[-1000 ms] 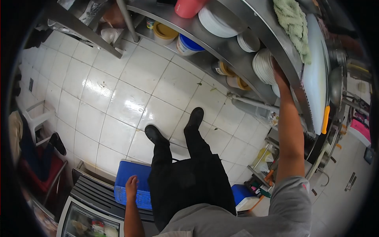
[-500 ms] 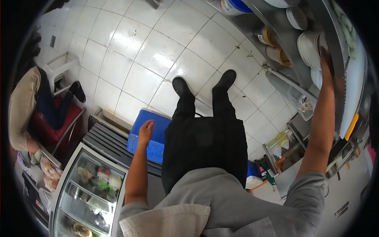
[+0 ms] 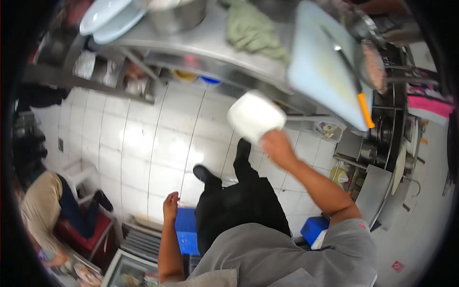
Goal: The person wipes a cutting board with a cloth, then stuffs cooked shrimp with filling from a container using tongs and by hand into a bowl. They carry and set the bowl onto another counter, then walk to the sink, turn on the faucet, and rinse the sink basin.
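The right hand (image 3: pixel 277 147) grips 1 white plate (image 3: pixel 256 116) below the counter's (image 3: pixel 205 40) front edge (left hand (image 3: pixel 170 206) loosely spread, empty); likely next: raise it onto the counter.

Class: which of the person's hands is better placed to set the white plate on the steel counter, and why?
Right. The right hand grips the plate just below the counter; the left hand hangs empty, low above the blue crate.

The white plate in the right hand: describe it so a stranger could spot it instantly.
Start at the steel counter along the top. Just below its front edge, over the tiled floor, the right hand holds up a white plate. Unlike the plates stacked on the counter, it is squarish and in the air.
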A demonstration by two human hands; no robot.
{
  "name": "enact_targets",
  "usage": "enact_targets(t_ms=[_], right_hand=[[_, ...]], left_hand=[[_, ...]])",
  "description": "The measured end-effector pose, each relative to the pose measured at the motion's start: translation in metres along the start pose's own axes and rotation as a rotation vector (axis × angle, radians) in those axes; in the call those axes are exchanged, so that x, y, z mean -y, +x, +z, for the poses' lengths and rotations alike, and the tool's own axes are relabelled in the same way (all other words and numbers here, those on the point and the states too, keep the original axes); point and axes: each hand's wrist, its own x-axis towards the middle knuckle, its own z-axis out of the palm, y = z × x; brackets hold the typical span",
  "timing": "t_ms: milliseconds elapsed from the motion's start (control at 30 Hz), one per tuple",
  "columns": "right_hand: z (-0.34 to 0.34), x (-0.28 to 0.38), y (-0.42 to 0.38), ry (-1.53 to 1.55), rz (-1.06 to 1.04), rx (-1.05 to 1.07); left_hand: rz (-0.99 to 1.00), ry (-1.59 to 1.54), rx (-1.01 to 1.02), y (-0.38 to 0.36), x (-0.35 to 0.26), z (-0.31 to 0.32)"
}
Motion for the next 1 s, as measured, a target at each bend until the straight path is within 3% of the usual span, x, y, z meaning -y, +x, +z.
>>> enact_targets(t_ms=[67, 200, 333, 433, 467, 567, 667, 700, 767, 833, 933, 1000], right_hand=[[-0.024, 0.048, -0.002, 0.069, 0.007, 0.125], [-0.106, 0.090, 0.016, 0.259, -0.011, 0.017], [-0.176, 0.045, 0.038, 0.077, -0.088, -0.149], [-0.201, -0.009, 0.047, -0.150, -0.044, -0.238], [-0.202, -0.029, 0.046, -0.204, -0.051, -0.219], [-0.177, -0.093, 0.033, -0.363, 0.022, -0.144], [-0.185, -0.090, 0.021, -0.530, 0.123, -0.095], [-0.200, -0.081, 0.027, -0.430, 0.184, -0.185], [-0.223, -0.053, 0.035, -0.339, 0.249, -0.307], [-0.239, -0.035, 0.038, -0.168, 0.376, -0.376], [-0.272, -0.028, 0.040, -0.097, 0.400, -0.298], [-0.299, -0.017, 0.041, -0.111, 0.383, -0.381]], left_hand=[[0.052, 0.009, 0.000, -0.005, -0.036, 0.003], [0.130, -0.005, -0.032, -0.016, -0.102, 0.011], [0.266, -0.055, -0.104, -0.036, -0.167, 0.036], [0.485, 0.157, -0.099, -0.044, -0.225, 0.061], [0.512, 0.154, -0.109, -0.052, -0.240, 0.068], [0.845, 0.213, -0.180, -0.067, -0.310, 0.089], [1.002, 0.234, -0.174, -0.052, -0.357, 0.098], [1.083, 0.231, -0.153, -0.047, -0.384, 0.101], [1.242, 0.458, -0.320, -0.046, -0.425, 0.104], [1.343, 0.467, -0.316, -0.049, -0.469, 0.113], [1.520, 0.496, -0.304, -0.036, -0.522, 0.135], [1.652, 0.685, -0.379, -0.028, -0.541, 0.157]])
